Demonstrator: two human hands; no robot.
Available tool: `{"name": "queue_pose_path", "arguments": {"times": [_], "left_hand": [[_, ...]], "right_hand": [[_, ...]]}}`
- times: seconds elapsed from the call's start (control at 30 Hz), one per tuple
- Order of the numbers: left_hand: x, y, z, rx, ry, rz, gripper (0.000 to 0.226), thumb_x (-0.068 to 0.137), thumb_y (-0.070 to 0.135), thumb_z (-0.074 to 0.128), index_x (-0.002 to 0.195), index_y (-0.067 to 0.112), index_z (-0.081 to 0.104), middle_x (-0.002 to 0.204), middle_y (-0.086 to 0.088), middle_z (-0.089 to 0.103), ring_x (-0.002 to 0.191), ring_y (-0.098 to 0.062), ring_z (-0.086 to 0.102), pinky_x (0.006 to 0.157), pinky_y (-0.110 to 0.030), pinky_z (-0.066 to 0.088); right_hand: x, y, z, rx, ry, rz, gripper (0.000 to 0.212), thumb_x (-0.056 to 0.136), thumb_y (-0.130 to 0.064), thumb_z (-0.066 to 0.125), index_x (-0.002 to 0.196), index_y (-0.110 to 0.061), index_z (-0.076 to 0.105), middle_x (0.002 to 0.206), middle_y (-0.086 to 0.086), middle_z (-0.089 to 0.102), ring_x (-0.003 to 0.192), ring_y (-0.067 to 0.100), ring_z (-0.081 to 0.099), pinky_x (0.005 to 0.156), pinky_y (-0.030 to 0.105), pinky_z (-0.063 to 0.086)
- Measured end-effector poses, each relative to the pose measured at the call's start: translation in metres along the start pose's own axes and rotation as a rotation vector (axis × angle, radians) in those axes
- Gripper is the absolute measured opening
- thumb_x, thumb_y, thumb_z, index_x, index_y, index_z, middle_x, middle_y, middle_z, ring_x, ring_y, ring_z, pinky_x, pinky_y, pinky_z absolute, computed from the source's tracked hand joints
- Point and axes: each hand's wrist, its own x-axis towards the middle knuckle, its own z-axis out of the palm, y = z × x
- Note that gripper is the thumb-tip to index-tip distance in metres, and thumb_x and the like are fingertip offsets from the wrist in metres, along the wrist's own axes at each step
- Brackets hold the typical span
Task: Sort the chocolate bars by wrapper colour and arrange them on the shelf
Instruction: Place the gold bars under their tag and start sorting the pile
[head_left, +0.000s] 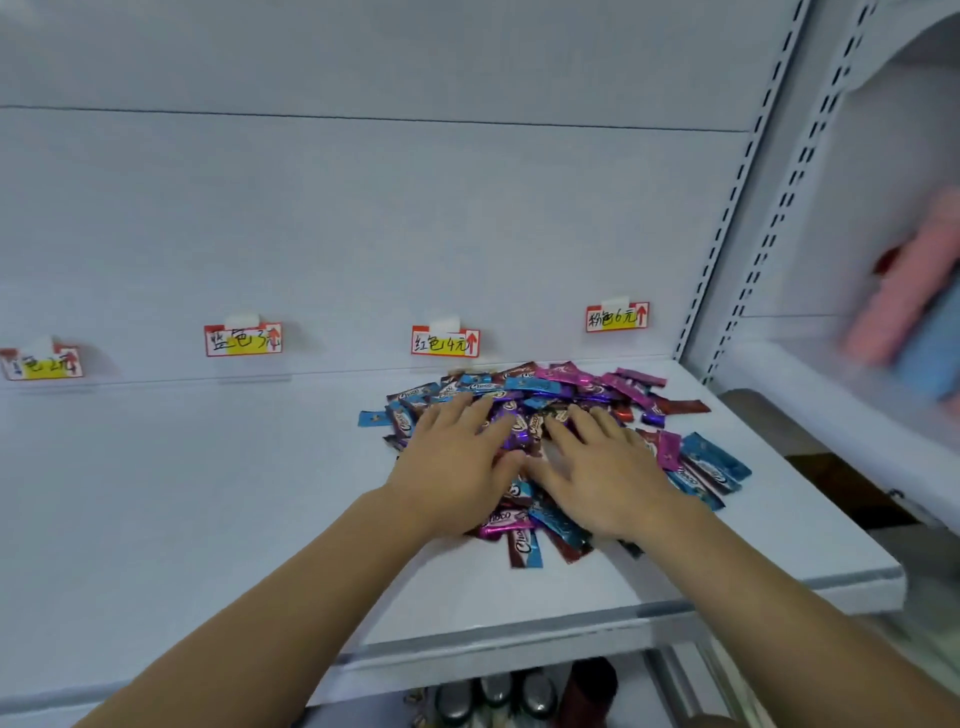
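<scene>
Sorting step: we judge we are at the start, spreading the mixed heap of glossy foil-wrapped chocolate bars in blue, purple, magenta and dark red (545, 415); no colour group is set apart yet.
Bars' place: we see them piled on the right part of the flat white metal shelf (208, 493), below the red-bordered paper price tags (445, 341) on the back panel.
Hands: our left hand (457, 457) and right hand (597, 467) lie flat on the heap, fingers straight and spread, gripping nothing.
Next move: we think it calls for pinching out bars of one colour and carrying them toward the matching tag.
Surroundings: blurred pink and blue packs (909, 312) on the neighbouring shelf at right.
</scene>
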Motion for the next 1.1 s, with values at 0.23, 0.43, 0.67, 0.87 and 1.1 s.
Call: {"name": "queue_pose_path", "arguments": {"times": [0.23, 0.43, 0.67, 0.87, 1.1], "left_hand": [[0.012, -0.008, 0.013, 0.029, -0.161, 0.067, 0.069, 0.102, 0.072, 0.015, 0.164, 0.044, 0.008, 0.174, 0.007, 0.0, 0.16, -0.019, -0.007, 0.13, -0.05, 0.0], [-0.003, -0.017, 0.009, -0.004, -0.155, 0.013, 0.071, 0.1, 0.075, 0.019, 0.163, 0.043, 0.017, 0.174, 0.008, 0.007, 0.16, -0.016, -0.003, 0.13, -0.047, 0.003], [-0.015, -0.013, 0.003, -0.046, -0.114, -0.051, 0.067, 0.102, 0.072, 0.024, 0.161, 0.039, 0.026, 0.173, 0.006, 0.013, 0.16, -0.019, 0.004, 0.13, -0.05, 0.008], [-0.017, -0.017, 0.004, -0.01, -0.166, -0.018, 0.07, 0.1, 0.075, 0.022, 0.16, 0.041, 0.029, 0.171, 0.008, 0.021, 0.16, -0.019, 0.006, 0.129, -0.051, 0.009], [-0.017, -0.018, 0.002, -0.005, -0.181, -0.039, 0.07, 0.1, 0.076, 0.025, 0.159, 0.038, 0.032, 0.168, 0.01, 0.029, 0.158, -0.021, 0.011, 0.127, -0.053, 0.014]], "right_hand": [[0.01, 0.032, 0.001, -0.02, -0.02, -0.135, 0.074, 0.099, -0.075, 0.009, 0.164, -0.04, 0.015, 0.174, -0.004, 0.007, 0.16, 0.026, 0.001, 0.128, 0.056, 0.009], [-0.003, 0.035, -0.003, -0.037, 0.04, -0.208, 0.064, 0.1, -0.068, 0.015, 0.145, -0.039, 0.05, 0.151, -0.008, 0.045, 0.142, 0.023, 0.038, 0.117, 0.052, 0.033], [0.029, 0.024, -0.003, 0.005, 0.139, -0.217, 0.038, 0.107, -0.039, 0.039, 0.136, -0.029, 0.061, 0.136, -0.006, 0.056, 0.129, 0.022, 0.048, 0.11, 0.046, 0.042], [0.046, 0.009, -0.001, -0.049, 0.056, -0.205, 0.045, 0.106, -0.033, 0.043, 0.15, -0.029, 0.05, 0.138, 0.002, 0.048, 0.129, 0.027, 0.043, 0.105, 0.049, 0.045], [0.048, 0.012, -0.014, 0.012, 0.05, -0.217, 0.037, 0.1, -0.054, 0.051, 0.126, -0.035, 0.069, 0.121, -0.005, 0.052, 0.118, 0.018, 0.049, 0.095, 0.045, 0.051]]}}
